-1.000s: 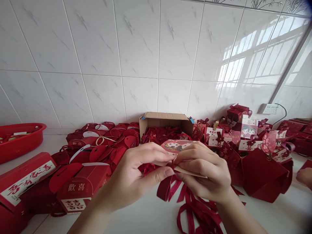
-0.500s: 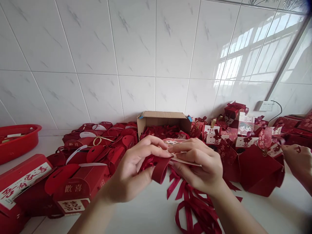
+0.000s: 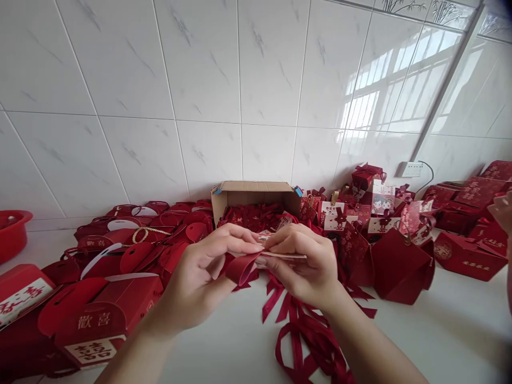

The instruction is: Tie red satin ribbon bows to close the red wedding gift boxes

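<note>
Both hands meet at the middle of the head view, above the white table (image 3: 216, 346). My left hand (image 3: 198, 280) pinches a dark red ribbon (image 3: 242, 269), which bends into a loop below the fingertips. My right hand (image 3: 306, 266) grips a thin printed card (image 3: 288, 256) between thumb and fingers, its pale edge towards me. The fingers cover most of the card, and where ribbon and card join is hidden. Beneath the right hand lies a heap of loose red ribbons (image 3: 310, 341).
An open cardboard box (image 3: 256, 186) of red pieces stands against the wall. Red gift boxes (image 3: 108, 314) crowd the left, beside a red basin (image 3: 12, 234). Tagged gift bags (image 3: 400, 266) and more boxes (image 3: 472, 258) fill the right. Another person's hand (image 3: 502, 213) shows at the right edge.
The view has turned rightward, so the surroundings sit further left. My hands keep their grip on ribbon and card, and the card lies more edge-on. The other person's hand has shifted away from the tagged bags.
</note>
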### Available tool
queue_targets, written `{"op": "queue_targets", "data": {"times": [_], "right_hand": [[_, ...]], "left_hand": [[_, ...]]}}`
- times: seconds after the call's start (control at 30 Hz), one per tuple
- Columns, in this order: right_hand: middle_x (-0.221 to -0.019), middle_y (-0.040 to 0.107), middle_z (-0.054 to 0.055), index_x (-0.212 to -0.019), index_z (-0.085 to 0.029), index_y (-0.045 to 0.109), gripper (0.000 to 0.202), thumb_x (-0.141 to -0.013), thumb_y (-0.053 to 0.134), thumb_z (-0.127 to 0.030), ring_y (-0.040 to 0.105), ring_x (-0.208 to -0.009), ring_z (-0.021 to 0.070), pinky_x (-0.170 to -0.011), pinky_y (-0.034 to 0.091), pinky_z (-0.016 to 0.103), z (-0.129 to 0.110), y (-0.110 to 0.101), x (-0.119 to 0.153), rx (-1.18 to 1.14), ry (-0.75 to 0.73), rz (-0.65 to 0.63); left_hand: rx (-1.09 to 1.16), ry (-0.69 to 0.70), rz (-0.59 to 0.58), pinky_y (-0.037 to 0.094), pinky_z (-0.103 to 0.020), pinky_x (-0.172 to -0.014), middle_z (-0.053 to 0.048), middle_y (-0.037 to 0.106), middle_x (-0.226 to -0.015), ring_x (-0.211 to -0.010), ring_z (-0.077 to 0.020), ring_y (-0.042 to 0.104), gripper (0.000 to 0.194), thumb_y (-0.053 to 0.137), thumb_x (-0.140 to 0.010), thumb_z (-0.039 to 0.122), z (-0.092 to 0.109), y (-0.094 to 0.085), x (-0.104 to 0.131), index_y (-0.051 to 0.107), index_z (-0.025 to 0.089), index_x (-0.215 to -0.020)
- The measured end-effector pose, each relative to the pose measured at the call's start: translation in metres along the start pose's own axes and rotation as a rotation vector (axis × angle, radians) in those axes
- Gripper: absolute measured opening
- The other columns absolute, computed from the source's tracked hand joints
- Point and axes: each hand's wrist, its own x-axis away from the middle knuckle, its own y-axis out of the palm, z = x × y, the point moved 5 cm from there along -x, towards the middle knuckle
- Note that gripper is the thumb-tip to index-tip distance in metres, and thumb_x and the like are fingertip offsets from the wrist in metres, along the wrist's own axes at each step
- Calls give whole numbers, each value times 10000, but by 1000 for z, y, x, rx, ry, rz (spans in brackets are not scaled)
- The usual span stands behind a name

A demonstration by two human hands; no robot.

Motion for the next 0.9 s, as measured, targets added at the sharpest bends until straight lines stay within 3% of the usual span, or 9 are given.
{"op": "queue_targets", "data": {"times": [0.17,0.27,0.43,0.53,0.6,0.73,0.8,0.83,0.9], "right_hand": [[-706,692,19,-687,-189,580,156,-772,711,-185,643,-632,143,-582,477,263,12,7,5,0,100,50],[-748,699,28,-713,-189,583,171,-795,711,-268,638,-658,148,-615,482,269,22,11,6,-1,192,3],[-784,652,29,-803,-182,602,198,-827,684,-361,570,-746,159,-692,456,281,24,9,1,201,270,-294],[-751,622,18,-781,-171,607,204,-846,658,-356,539,-692,137,-622,429,250,21,8,3,230,356,-476],[-690,613,7,-731,-158,615,212,-875,613,-315,527,-617,112,-548,402,223,23,5,6,137,445,-506],[-629,631,20,-750,-128,679,192,-825,643,-301,528,-521,108,-439,381,209,60,-29,0,10,733,-352],[-543,590,12,-674,-116,672,205,-773,693,-294,454,-423,90,-360,318,205,96,-68,-9,123,981,-145],[-484,551,4,-635,-111,656,212,-740,727,-281,407,-379,82,-324,268,206,113,-93,-15,201,1086,40],[-488,540,7,-696,-100,647,146,-796,664,-206,418,-377,84,-318,294,208,143,-133,-35,265,1110,210]], "left_hand": [[-77,-46,48,545,-259,-837,-54,651,-1024,-1033,-199,610,193,647,-813,154,-4,-4,-2,715,259,-960],[-121,-86,103,544,-252,-814,-55,655,-991,-1022,-201,609,107,647,-826,216,-8,-7,-3,715,237,-906],[-141,-303,206,541,-283,-733,-23,636,-829,-817,-187,634,163,639,-833,361,-22,-14,-1,656,199,-843],[-195,-361,200,529,-294,-748,-15,638,-805,-805,-188,630,199,658,-811,399,-26,-16,0,652,201,-825],[-202,-388,180,534,-313,-777,-36,663,-899,-872,-209,639,243,666,-798,417,-28,-14,0,657,206,-918],[-176,-387,301,499,-386,-952,-85,589,-1233,-1160,-262,556,450,671,-781,435,-22,-21,-1,561,228,-1166],[-164,-364,392,476,-397,-994,-86,561,-1264,-1200,-263,526,456,665,-781,435,-14,-30,-1,540,225,-1166],[-153,-356,434,472,-395,-1001,-83,559,-1256,-1195,-258,528,438,661,-783,431,-9,-35,-1,539,223,-1149],[-132,-358,500,463,-391,-1011,-75,559,-1241,-1180,-247,535,382,655,-792,406,1,-44,1,544,224,-1109]]}}
